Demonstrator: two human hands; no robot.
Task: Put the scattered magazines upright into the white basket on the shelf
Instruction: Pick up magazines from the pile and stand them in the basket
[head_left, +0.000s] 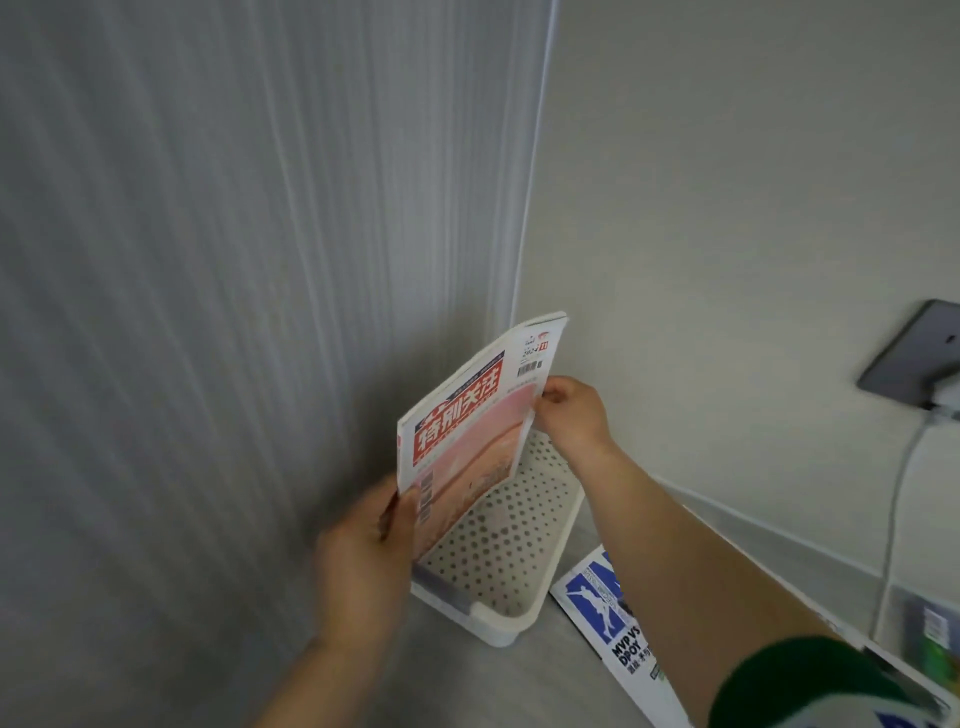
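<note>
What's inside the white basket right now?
The red-titled magazine, held by left hand and right hand, dips in along the white basket's left side. Bare perforated floor shows beside it; anything behind the magazine is hidden.

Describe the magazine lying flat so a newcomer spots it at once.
Start at the grey shelf surface in the wall corner, where a white perforated plastic basket stands. Just right of it, a white-and-blue glossy magazine lies flat. Unlike the red-titled magazine held upright, it shows a white player silhouette on blue and the words MVP VS DPOY.

left hand (363, 561): bare forearm | right hand (569, 410): bare forearm, dark green sleeve (795, 686)
</note>
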